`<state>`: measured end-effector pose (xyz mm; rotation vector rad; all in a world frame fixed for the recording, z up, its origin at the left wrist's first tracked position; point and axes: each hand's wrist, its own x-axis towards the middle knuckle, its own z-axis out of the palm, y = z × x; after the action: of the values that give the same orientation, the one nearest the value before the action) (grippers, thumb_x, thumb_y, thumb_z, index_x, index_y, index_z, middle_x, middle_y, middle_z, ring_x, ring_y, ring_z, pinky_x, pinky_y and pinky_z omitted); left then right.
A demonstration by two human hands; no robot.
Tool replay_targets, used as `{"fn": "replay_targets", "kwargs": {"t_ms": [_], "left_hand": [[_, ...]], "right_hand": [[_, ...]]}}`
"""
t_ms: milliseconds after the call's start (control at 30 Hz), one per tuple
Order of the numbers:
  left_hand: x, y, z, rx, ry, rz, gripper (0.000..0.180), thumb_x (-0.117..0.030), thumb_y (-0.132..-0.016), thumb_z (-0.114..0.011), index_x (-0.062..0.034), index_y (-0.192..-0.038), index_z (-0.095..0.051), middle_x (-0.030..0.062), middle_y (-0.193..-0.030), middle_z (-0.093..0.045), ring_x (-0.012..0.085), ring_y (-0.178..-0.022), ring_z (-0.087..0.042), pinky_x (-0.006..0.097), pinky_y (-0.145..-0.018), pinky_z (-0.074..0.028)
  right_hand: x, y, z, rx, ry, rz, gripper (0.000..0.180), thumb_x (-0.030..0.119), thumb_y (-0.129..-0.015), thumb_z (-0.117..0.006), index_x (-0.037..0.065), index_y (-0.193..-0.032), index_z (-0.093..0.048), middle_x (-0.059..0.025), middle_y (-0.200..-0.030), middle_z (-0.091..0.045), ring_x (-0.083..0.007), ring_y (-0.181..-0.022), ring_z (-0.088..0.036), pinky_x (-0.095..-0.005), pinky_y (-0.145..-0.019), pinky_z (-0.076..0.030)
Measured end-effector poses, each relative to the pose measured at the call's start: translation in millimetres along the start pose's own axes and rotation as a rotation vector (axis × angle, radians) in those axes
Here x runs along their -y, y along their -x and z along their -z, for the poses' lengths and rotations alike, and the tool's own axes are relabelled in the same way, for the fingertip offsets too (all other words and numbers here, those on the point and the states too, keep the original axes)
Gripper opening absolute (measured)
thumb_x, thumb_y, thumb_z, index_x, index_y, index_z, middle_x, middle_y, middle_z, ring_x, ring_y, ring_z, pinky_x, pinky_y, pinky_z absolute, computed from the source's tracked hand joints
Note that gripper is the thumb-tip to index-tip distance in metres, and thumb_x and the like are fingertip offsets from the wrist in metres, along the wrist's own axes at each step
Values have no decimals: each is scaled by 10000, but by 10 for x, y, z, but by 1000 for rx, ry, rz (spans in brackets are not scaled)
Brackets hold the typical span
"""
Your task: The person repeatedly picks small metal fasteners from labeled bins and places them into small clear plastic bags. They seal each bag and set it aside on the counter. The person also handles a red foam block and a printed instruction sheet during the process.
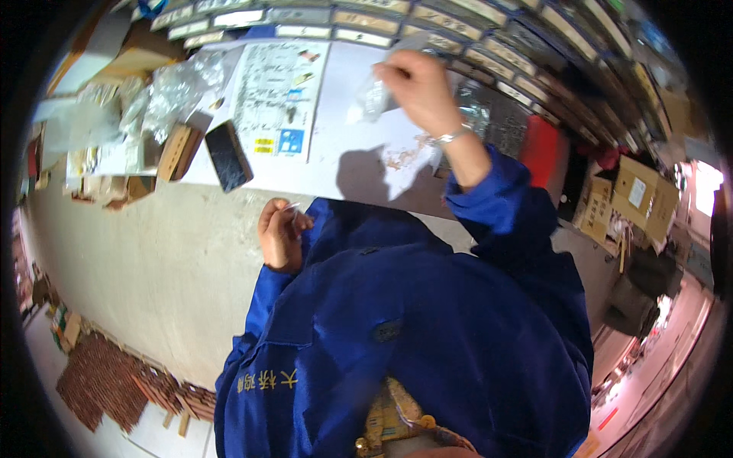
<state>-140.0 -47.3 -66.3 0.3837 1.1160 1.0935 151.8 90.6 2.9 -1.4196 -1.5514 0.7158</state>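
My right hand [421, 90] is raised over the white tabletop, its fingers pinching a small clear plastic bag [371, 101]. The bag hangs from the fingertips and its contents are too blurred to tell. My left hand [281, 235] is low, in front of the table's near edge, with its fingers curled. A thin, pale sliver shows at those fingertips; what it is I cannot make out. Below the right hand, small brownish bits [403, 156] lie scattered on the tabletop [343, 76].
A printed sheet [279, 99] lies beside a dark phone [227, 156] and a wooden block [179, 153]. Clear bags [172, 93] are heaped at left. Labelled drawers [366, 21] line the back. A red object [543, 151] and cardboard boxes [643, 197] are at right.
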Motion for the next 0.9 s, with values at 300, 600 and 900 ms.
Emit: {"fn": "replay_targets", "kwargs": {"t_ms": [300, 600, 900], "left_hand": [[-116, 77, -156, 45, -84, 70, 86, -74, -876, -447, -36, -882, -523, 35, -525, -418, 151, -484, -423, 327, -585, -452], [268, 63, -583, 131, -297, 212, 191, -242, -915, -525, -59, -863, -549, 4, -576, -467, 100, -473, -417, 267, -478, -395], [977, -563, -1751, 740, -1639, -586, 659, -383, -735, -746, -63, -1263, -516, 201, -813, -676, 371, -766, -667, 449, -674, -531]], "right_hand": [[-390, 1283, -172, -367, -706, -519, 150, 163, -954, -624, 21, -918, -592, -5, -773, -575, -83, -658, -554, -246, -601, -483], [-1363, 2560, 566, -729, 200, -660, 271, 199, -838, -711, -8, -982, -612, -101, -884, -639, -211, -706, -615, -341, -660, -521], [-1756, 2688, 631, -623, 251, -741, 286, 177, -830, -716, -11, -1023, -621, -125, -918, -656, -228, -807, -644, -361, -733, -519]]}}
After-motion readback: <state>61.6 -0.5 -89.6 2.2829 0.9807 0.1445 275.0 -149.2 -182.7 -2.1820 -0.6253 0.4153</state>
